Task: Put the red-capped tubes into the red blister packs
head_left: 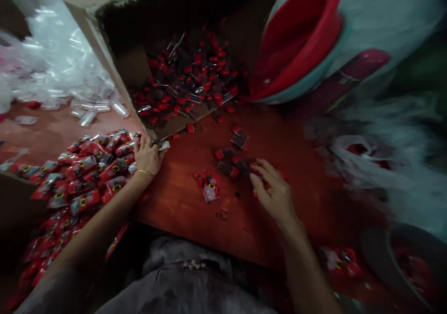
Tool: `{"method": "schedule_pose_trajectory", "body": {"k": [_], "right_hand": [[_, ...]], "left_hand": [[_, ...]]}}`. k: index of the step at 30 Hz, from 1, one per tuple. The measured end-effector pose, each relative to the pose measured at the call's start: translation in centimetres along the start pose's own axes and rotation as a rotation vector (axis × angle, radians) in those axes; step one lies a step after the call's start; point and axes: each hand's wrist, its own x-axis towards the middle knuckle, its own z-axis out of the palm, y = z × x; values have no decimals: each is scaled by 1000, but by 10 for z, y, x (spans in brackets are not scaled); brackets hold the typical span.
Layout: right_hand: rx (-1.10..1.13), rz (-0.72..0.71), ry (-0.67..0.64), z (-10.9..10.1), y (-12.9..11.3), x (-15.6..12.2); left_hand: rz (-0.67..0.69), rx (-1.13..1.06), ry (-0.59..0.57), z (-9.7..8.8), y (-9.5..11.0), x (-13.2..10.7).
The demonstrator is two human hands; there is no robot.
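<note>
My left hand (pixel 148 156), with a thin bangle at the wrist, grips the lower front corner of a cardboard box (pixel 117 67) tipped on its side. A white scrap (pixel 164 145) pokes out beside its thumb. Inside the box lies a heap of small clear tubes with red caps (pixel 195 81). My right hand (pixel 274 188) is over the table with its fingers apart, beside several loose red-capped tubes (pixel 227 169) that are partly blurred. Some red shows behind its fingers. Left of it, a red printed packet (pixel 208 185) lies flat on the table.
Filled red packets (pixel 89 165) are piled at left. Clear empty tubes (pixel 87 114) lie behind them. A red basin (pixel 296 39) leans at the back right near a plastic bag (pixel 359 151). A grey container (pixel 379 249) stands at lower right on the reddish table (pixel 188 207).
</note>
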Motion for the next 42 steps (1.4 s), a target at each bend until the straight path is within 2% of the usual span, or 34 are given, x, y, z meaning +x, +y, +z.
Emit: {"method": "schedule_pose_trajectory", "body": {"k": [5,10,15,18,20,24,27,29,32,37,42], "right_hand": [[150,164,124,4,2,-32],[246,293,219,14,12,-54],[211,323,231,12,11,-64],[166,298,256,9,7,-70],[139,270,275,9,4,-73],[122,217,249,14,-4,-75],[98,160,230,18,-11,-74],[94,140,219,19,-16,-75],[90,138,199,19,-21,-77],[106,90,188,21,-34,-67],[170,50,95,32,-52,-51]], "left_hand": [[77,-15,-2,9,-13,-1],[302,13,-43,0,-30,1],[340,25,-41,-12,-41,2],[322,-44,29,-21,-25,-9],[355,-135,19,-27,2,-21],[551,-306,-155,-26,70,-41],[632,-304,-305,-12,101,-47],[617,-303,-349,-3,105,-49],[564,-293,-310,2,101,-55],[461,-278,-212,-4,97,-64],[420,-298,-231,-7,100,-62]]}}
